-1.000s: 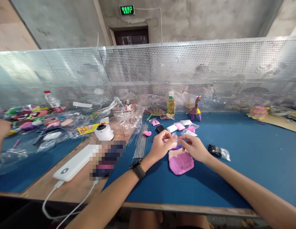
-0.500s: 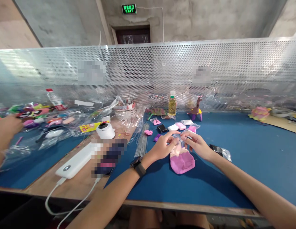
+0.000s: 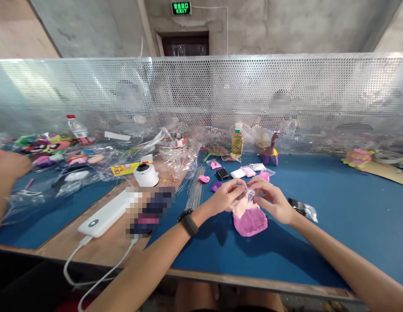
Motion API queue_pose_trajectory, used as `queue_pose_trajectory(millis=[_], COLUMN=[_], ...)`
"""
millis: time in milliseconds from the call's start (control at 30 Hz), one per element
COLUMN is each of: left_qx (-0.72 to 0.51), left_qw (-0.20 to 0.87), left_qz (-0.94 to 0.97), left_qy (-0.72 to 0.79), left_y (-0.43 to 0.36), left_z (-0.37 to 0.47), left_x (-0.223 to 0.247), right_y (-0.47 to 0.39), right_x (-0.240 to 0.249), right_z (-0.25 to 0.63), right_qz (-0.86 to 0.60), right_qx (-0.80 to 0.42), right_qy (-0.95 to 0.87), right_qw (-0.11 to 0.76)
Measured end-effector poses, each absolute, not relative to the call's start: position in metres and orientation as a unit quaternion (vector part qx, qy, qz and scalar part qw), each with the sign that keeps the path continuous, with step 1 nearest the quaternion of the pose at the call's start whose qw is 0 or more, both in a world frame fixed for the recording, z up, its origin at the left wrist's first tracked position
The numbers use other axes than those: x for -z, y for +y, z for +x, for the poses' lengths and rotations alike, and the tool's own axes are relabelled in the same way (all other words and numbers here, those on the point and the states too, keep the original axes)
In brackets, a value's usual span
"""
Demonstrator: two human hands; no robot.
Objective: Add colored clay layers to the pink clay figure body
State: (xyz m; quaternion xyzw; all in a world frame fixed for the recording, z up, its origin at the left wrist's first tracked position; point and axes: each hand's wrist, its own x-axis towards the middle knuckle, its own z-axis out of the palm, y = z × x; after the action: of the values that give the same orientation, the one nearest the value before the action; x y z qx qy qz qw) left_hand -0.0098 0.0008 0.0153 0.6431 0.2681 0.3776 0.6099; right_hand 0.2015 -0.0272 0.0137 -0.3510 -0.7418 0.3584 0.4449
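My left hand (image 3: 228, 195) and my right hand (image 3: 273, 200) meet over the blue tabletop. Between them is a small clear plastic bag (image 3: 250, 193), pinched by the fingers of both. Pale pink clay (image 3: 241, 208) hangs just below the bag; whether some is still inside I cannot tell. It overlaps the upper part of a flattened purple-pink lump of clay (image 3: 251, 224). Beyond my hands lie packets of clay: white (image 3: 238, 173), pink (image 3: 248, 171), black (image 3: 222, 174) and purple (image 3: 216, 186).
Thin wires (image 3: 195, 190) lie left of my hands. A bottle of yellow liquid (image 3: 237, 141) and a clay animal figure (image 3: 270, 151) stand by the perforated screen (image 3: 302, 82). A power bank (image 3: 107, 214) lies left. Another person's hand (image 3: 16, 164) is at far left.
My fingers have shifted slightly on the plastic bag, and my right hand is more curled. The view has moved a little. The other person's hand stays at far left.
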Motion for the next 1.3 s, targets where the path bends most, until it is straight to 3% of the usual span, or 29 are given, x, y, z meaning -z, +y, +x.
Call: queue_pose_trajectory(millis=[267,500,867,1133,1300], left_qx=[-0.363,-0.347,-0.341,-0.362,-0.362], left_qw=[0.596,0.664,0.754,0.745,0.684], left_qz=[0.670,0.625,0.529,0.528,0.589], left_qy=[0.252,0.218,0.185,0.189,0.232], left_y=[-0.004,-0.007,-0.007,-0.006,-0.007], left_z=[-0.010,-0.005,-0.004,-0.003,-0.003], left_x=[-0.018,-0.012,-0.015,-0.012,-0.011], right_y=[-0.042,-0.048,-0.050,-0.047,-0.044], right_x=[-0.024,-0.027,-0.018,-0.016,-0.014], right_z=[0.189,0.185,0.182,0.175,0.179], right_qz=[-0.328,-0.318,-0.348,-0.372,-0.365], right_qx=[-0.264,-0.223,-0.324,-0.392,-0.378], right_qy=[-0.806,-0.806,-0.747,-0.693,-0.726], right_qw=[0.416,0.447,0.464,0.477,0.444])
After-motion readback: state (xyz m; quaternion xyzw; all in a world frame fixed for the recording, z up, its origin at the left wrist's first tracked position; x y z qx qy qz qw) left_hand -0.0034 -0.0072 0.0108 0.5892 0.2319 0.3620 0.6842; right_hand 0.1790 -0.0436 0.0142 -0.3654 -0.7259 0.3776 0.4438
